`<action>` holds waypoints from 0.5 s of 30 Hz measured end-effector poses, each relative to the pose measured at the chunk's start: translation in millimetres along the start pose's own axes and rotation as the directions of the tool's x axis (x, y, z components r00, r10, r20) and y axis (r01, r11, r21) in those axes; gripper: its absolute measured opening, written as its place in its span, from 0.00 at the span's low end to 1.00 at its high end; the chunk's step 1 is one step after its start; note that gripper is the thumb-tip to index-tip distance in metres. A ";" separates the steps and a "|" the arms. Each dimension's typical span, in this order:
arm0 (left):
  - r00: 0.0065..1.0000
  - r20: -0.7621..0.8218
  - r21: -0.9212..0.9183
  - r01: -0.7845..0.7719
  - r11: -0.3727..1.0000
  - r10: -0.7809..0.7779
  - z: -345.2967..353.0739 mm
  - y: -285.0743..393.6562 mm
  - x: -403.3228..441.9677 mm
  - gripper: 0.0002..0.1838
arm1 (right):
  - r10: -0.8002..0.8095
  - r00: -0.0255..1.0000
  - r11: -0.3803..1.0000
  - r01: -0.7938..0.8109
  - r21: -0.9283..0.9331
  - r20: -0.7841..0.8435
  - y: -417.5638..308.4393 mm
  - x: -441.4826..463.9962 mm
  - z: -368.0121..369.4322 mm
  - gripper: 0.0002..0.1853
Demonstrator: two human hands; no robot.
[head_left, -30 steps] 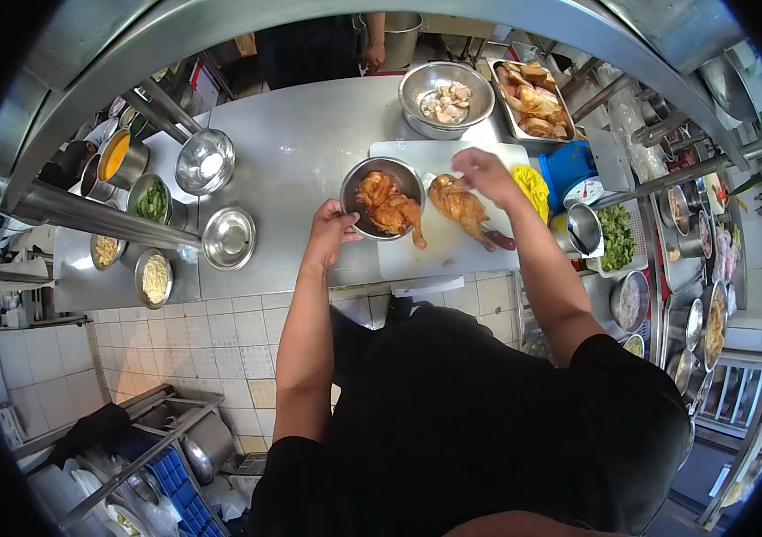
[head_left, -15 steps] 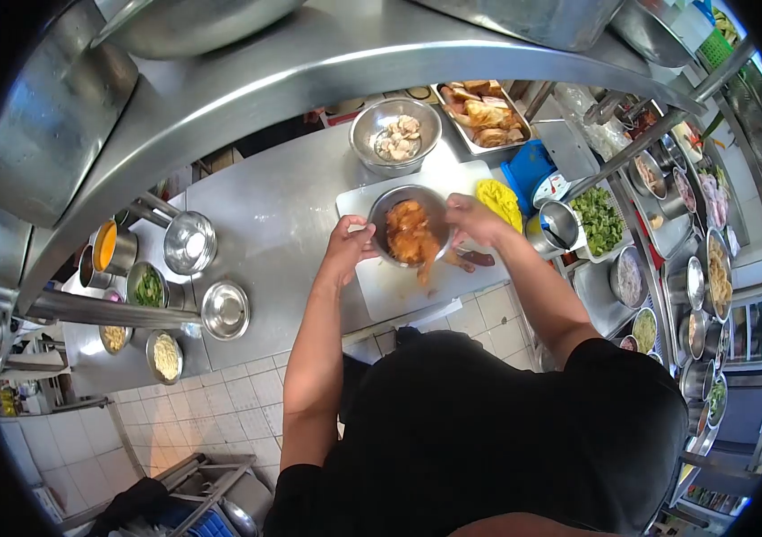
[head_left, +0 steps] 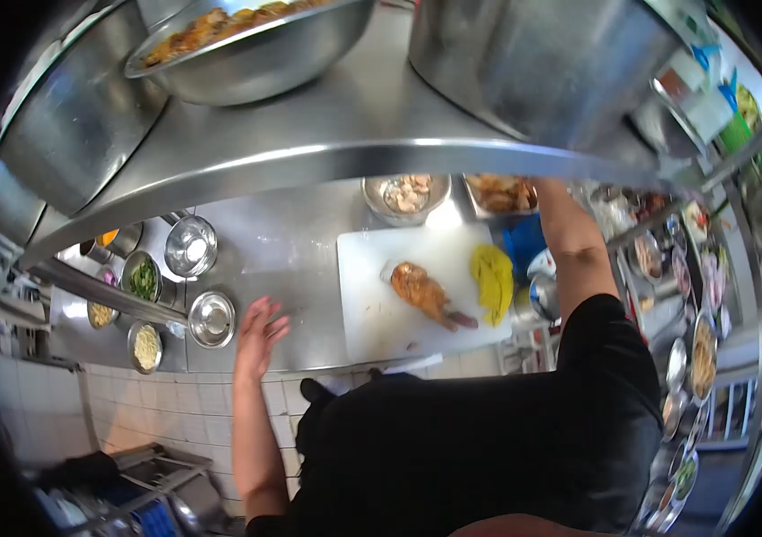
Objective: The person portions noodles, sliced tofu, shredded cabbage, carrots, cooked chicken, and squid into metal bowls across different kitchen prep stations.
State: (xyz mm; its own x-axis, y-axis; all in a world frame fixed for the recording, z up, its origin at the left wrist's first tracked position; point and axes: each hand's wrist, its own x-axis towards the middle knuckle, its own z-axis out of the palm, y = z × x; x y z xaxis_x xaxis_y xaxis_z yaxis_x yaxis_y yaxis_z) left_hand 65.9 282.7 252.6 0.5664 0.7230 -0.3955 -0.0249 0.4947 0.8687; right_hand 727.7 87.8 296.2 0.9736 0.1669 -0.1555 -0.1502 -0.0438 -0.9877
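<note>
A browned roast poultry piece lies on the white cutting board. A dark handle and a pale edge show at its two ends; what lies beneath is mostly covered. My left hand hovers over the steel counter's front edge, fingers spread and holding nothing. Nearest to it is a shiny metal bowl. Up beside the tray of cooked meat, my right forearm disappears behind the overhead shelf, which hides that hand. A crumpled yellow cloth rests on the board's right side.
The steel shelf crosses above the counter, carrying a large pot and a wide bowl of browned food. A bowl of pale pieces stands behind the board. Bowls with green vegetables and pale shreds stand left.
The metal bowl has left my hands, and the poultry piece now lies on the board. My left hand moved left and opened. My right arm stretched forward under the shelf. The view shifted.
</note>
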 end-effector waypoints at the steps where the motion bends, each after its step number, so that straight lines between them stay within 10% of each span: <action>1: 0.998 -0.055 -0.008 -0.021 1.000 0.020 -12.9 1.8 -12.3 0.22 | -0.002 1.000 1.000 0.002 -0.010 0.005 -0.7 9.9 3.2 0.09; 15: 0.937 -0.330 0.126 -0.078 0.989 0.116 -53.9 10.1 -89.5 0.18 | -0.177 0.984 0.954 0.180 -0.240 0.035 -24.5 39.2 -33.3 0.10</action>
State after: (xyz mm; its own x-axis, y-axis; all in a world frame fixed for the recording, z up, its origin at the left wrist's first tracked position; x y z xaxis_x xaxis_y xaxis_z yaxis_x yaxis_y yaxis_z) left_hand -29.4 248.9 280.7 0.2557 0.8939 -0.3683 0.0354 0.3720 0.9276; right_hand 775.3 62.6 314.9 0.9782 0.2065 0.0210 0.0732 -0.2484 -0.9659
